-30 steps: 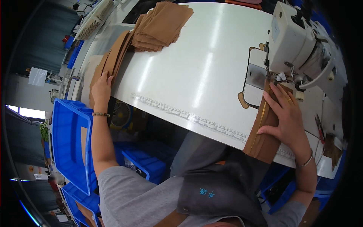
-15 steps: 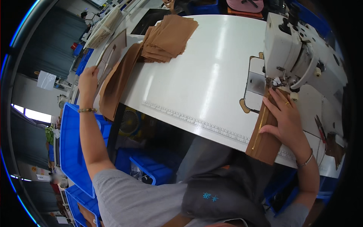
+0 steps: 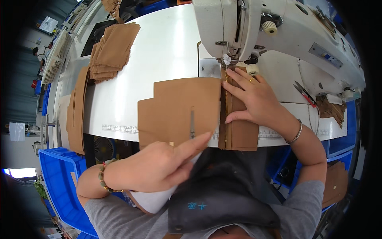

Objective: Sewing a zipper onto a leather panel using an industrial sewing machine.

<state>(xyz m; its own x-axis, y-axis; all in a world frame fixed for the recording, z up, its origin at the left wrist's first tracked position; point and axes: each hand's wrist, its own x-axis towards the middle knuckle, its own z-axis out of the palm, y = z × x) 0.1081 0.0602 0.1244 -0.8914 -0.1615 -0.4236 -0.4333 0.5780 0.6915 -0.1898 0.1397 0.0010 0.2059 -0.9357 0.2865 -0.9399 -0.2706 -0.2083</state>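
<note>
My left hand grips a brown panel with a narrow slot, its index finger extended over the panel; a white piece shows beneath the hand. The panel's right edge lies beside a brown strip with a gold-coloured zipper along it, under the presser area of the white sewing machine. My right hand rests on this strip with fingers spread, just below the needle area.
A brown stack and long brown pieces lie on the table's left. Scissors and scraps are at right. Blue bins stand below the table's sides. A person is in the background.
My left hand has moved from the long pieces at the left to the middle, bringing the slotted panel beside the strip. My right hand stays on the strip; the view has shifted rightward.
</note>
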